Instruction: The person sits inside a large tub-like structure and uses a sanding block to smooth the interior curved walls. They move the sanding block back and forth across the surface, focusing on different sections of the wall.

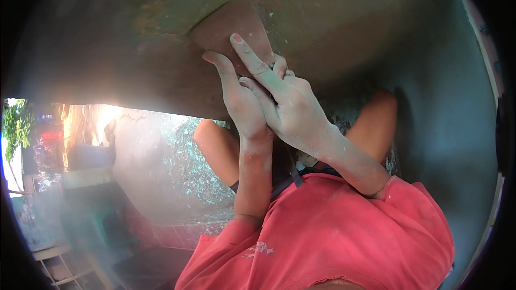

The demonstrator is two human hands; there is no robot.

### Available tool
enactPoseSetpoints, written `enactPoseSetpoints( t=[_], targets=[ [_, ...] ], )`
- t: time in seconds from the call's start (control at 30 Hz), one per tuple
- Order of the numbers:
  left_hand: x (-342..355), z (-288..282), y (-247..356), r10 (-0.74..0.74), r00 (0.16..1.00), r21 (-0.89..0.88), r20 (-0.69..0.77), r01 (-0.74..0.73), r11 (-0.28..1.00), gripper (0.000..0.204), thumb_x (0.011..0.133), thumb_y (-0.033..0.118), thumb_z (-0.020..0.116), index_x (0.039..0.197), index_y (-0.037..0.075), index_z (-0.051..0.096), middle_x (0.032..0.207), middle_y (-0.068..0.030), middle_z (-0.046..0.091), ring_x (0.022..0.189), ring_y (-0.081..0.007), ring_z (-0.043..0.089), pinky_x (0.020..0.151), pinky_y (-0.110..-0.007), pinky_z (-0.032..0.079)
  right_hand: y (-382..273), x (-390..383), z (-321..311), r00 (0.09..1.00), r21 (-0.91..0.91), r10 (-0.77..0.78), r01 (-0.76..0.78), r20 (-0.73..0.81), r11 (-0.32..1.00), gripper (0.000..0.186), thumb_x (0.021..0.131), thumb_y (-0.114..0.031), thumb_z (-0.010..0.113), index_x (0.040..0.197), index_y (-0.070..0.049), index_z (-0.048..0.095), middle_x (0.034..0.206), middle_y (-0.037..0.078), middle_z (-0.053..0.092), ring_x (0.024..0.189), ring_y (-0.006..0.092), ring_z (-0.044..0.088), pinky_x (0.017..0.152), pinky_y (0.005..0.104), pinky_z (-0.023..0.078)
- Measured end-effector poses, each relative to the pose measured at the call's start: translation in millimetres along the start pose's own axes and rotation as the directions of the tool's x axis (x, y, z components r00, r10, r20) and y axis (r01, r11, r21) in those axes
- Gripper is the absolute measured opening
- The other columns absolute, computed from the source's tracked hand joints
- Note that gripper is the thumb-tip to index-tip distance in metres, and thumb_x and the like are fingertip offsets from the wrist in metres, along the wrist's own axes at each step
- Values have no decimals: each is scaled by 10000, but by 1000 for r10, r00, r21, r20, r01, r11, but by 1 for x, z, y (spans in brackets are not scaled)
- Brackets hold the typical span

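A flat, brownish trapezoid scraper blade [223, 28] lies with its wide edge against the dull brown-grey surface [161, 70] in front of me. My right hand [298, 104] is closed about its narrow end, with the index finger stretched along the blade. The handle is hidden by my hands. My left hand [242, 102] presses against the right one from the left side. Its thumb points up beside the blade, while its other fingers are mostly covered, so their grip is partly unclear. Pale dust coats both hands.
A bluish-grey wall [457, 129] rises close on my right. My bent knees [379, 115] sit under the surface. Turquoise flakes [196, 156] dot the pale floor [145, 156]. At the left are a hazy green chair [102, 231], a rack [62, 271] and a leafy plant [19, 123].
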State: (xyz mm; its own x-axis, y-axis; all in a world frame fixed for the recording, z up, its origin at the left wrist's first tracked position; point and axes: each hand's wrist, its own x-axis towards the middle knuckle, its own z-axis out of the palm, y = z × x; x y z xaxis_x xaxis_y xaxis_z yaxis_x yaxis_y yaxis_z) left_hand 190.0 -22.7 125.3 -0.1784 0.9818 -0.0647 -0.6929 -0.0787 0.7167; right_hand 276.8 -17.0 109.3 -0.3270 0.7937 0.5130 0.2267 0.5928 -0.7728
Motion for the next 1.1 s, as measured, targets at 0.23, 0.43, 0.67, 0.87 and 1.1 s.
enactPoseSetpoints(
  t=[0.23,0.43,0.67,0.87,1.1],
  targets=[
    [7,-3,-12,-17,989,-25,-145,14,1000,647,1027,673,279,1146,83,516,734,-75,476,658,-209,451,659,-353,425,8,-13,5,993,82,111,-113,29,990,589,949,-100,591,1517,-105,433,798,246,625,686,410,576,650,418,488],
    [14,-9,-16,4,998,-29,-61,-5,1000,704,1004,714,274,1152,66,506,723,-86,475,669,-228,466,683,-355,428,18,-14,9,997,-37,0,-3,-77,999,595,950,-90,599,1521,-135,438,780,219,627,642,399,571,661,393,488],
    [7,29,21,67,998,87,21,-68,994,778,989,747,198,1185,48,477,716,-76,452,673,-230,436,687,-348,413,-22,20,-18,1000,167,20,-24,21,986,611,957,-85,604,1534,-163,418,802,209,623,673,367,576,677,380,488],
    [13,10,0,8,1000,-26,17,-8,1000,757,1003,725,180,1186,60,493,725,-81,445,684,-224,421,704,-359,409,-13,8,-18,998,70,53,-54,28,996,599,973,-97,576,1542,-163,402,799,240,618,689,397,584,678,405,492],
    [7,19,2,27,999,4,16,-27,1000,713,1024,688,181,1188,76,506,718,-73,445,676,-213,422,686,-340,406,-9,3,-13,1000,6,12,-12,-25,1000,607,969,-108,580,1545,-174,398,781,218,619,722,394,606,680,412,494]
  ],
)
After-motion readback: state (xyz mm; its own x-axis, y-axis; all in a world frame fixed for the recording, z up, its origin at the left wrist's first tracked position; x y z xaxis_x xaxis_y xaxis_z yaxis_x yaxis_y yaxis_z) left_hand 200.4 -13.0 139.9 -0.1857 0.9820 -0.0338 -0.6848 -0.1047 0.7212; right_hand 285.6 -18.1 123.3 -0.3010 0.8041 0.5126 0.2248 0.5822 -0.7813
